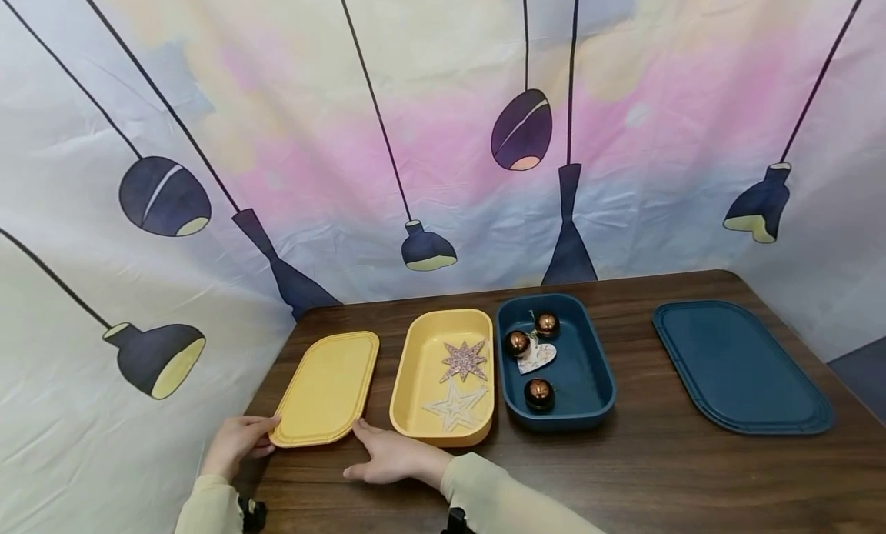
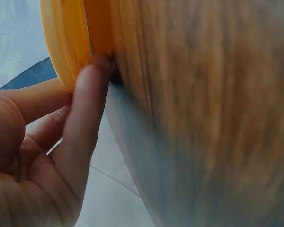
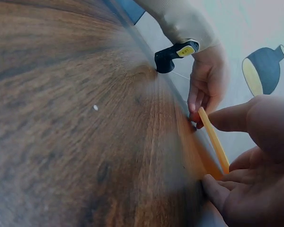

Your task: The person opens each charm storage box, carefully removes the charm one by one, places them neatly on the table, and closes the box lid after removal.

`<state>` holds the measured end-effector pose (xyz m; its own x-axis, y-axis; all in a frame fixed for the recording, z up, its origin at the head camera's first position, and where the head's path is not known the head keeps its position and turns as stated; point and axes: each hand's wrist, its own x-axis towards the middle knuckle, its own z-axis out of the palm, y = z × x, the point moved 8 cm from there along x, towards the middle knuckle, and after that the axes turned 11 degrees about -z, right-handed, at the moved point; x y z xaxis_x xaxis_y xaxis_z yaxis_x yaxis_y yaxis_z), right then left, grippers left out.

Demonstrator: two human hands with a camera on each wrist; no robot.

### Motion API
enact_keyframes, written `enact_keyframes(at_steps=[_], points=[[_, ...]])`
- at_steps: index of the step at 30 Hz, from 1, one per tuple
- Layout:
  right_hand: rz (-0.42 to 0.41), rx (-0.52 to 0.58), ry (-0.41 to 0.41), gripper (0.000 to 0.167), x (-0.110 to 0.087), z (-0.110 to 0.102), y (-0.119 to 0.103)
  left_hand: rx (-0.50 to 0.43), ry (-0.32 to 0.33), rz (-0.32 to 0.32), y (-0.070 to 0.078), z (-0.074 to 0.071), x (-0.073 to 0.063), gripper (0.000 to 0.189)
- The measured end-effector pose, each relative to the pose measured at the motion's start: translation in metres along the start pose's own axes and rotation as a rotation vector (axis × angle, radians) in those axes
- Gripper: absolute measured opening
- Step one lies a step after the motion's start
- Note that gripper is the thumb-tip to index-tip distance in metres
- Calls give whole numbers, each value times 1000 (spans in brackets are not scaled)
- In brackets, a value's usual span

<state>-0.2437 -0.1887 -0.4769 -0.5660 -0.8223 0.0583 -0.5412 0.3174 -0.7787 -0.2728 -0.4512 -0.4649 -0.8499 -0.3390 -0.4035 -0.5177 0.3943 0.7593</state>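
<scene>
A yellow rounded-rectangle lid (image 1: 327,388) lies near the table's left edge. My left hand (image 1: 237,444) pinches its near left corner; the left wrist view shows fingertips (image 2: 100,64) against the rim. At the near right corner, extended fingers of my right hand (image 1: 401,455) touch the lid's edge, and the thumb points away from it. Just right of the lid stands a yellow box (image 1: 408,380) holding a glittery pink star (image 1: 464,360) and a pale openwork star (image 1: 454,405). In the right wrist view, the yellow lid (image 3: 215,142) appears as a thin edge between both hands.
Beside the yellow box is a dark blue box (image 1: 574,388) with several shiny brown balls (image 1: 539,394) and a white heart ornament (image 1: 536,355). A blue lid (image 1: 744,368) lies farther right on the wooden table (image 1: 644,472). A lamp-patterned cloth (image 1: 477,188) hangs behind.
</scene>
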Motion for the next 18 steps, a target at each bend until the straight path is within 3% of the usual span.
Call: enact_keyframes(at_steps=[10, 18], points=[[-6, -148, -35, 70, 9, 5, -5, 133, 8, -17, -4, -10, -1, 45], [-3, -211, -17, 66, 11, 7, -7, 169, 6, -4, -5, -10, -3, 42]])
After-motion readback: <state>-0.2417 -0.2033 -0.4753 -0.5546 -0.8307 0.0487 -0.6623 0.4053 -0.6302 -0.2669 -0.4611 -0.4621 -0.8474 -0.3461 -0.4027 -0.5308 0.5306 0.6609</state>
